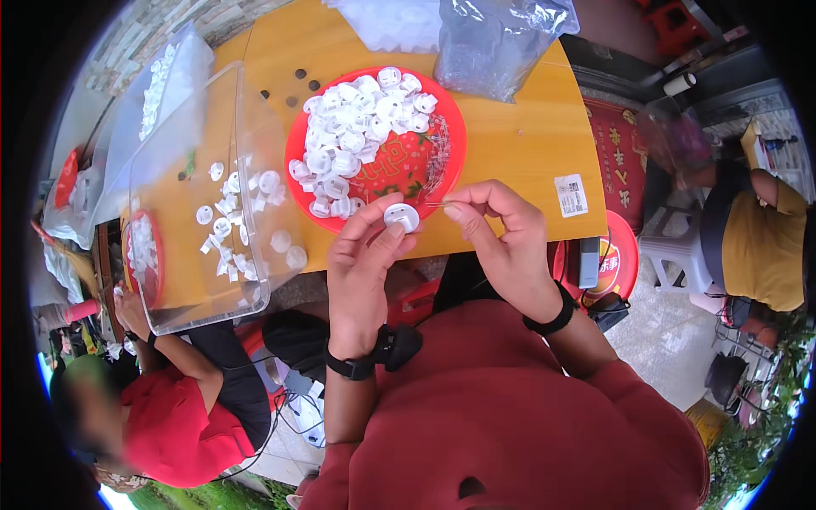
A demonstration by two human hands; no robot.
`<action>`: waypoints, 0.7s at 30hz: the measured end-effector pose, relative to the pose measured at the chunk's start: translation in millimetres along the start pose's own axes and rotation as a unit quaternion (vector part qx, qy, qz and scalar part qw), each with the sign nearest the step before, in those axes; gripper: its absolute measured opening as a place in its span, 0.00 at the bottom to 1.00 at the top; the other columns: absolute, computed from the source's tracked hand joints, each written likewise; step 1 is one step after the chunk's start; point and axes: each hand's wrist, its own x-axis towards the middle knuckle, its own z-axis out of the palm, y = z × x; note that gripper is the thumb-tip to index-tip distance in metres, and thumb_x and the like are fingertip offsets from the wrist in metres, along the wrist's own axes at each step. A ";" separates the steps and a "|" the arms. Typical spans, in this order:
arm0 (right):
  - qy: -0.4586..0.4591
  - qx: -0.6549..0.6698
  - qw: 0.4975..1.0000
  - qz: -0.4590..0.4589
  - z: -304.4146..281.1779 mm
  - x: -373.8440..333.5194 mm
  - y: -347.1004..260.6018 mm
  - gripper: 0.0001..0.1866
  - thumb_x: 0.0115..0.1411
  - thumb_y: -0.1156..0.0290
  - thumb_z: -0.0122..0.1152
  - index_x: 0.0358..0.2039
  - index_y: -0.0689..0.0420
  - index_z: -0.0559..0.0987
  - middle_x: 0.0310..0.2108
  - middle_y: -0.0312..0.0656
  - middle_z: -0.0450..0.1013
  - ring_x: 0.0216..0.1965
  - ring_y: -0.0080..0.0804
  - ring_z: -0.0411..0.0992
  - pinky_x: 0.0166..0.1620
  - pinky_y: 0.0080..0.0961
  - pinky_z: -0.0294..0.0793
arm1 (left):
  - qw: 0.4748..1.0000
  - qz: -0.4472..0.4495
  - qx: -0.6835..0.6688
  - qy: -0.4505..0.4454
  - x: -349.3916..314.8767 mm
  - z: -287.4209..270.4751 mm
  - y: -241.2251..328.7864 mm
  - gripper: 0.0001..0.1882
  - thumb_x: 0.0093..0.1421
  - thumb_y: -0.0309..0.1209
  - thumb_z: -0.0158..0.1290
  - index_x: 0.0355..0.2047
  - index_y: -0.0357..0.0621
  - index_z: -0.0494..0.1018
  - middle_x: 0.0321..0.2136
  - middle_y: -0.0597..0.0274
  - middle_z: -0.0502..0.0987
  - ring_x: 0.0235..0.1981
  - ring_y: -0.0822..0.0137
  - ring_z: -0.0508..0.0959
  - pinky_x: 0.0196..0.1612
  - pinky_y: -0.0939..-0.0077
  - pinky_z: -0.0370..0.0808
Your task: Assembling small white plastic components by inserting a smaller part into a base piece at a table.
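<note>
My left hand (pixel 361 268) pinches a white round plastic piece (pixel 401 218) between thumb and fingers, its slotted flat face turned up. Just to its right, my right hand (pixel 510 242) is closed on a thin metal pin (pixel 434 204) held between thumb and forefinger. The pin points toward the white piece, and a small gap seems to lie between them. Beyond both hands, a red round tray (pixel 460 127) holds a heap of similar white plastic pieces (pixel 353 123). Along the tray's right side lie many thin metal pins (pixel 439 157).
On the wooden table (pixel 527 127), a clear plastic bin (pixel 262 293) with loose white pieces stands left. A clear bag (pixel 501 51) lies at the back, near small black discs (pixel 300 74). A co-worker in red (pixel 183 425) sits left; another person (pixel 761 238) is at right.
</note>
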 end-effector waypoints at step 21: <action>-0.010 -0.105 0.988 -0.112 26.4 3.6 11.5 0.05 0.54 0.77 0.65 0.31 0.58 0.78 0.26 0.40 0.75 0.26 0.36 0.73 0.32 0.29 0.69 | 0.994 0.087 0.003 0.063 4.9 -13.8 -18.9 0.18 0.59 0.19 0.55 0.50 0.35 0.71 0.42 0.63 0.75 0.42 0.75 0.73 0.48 0.79 0.71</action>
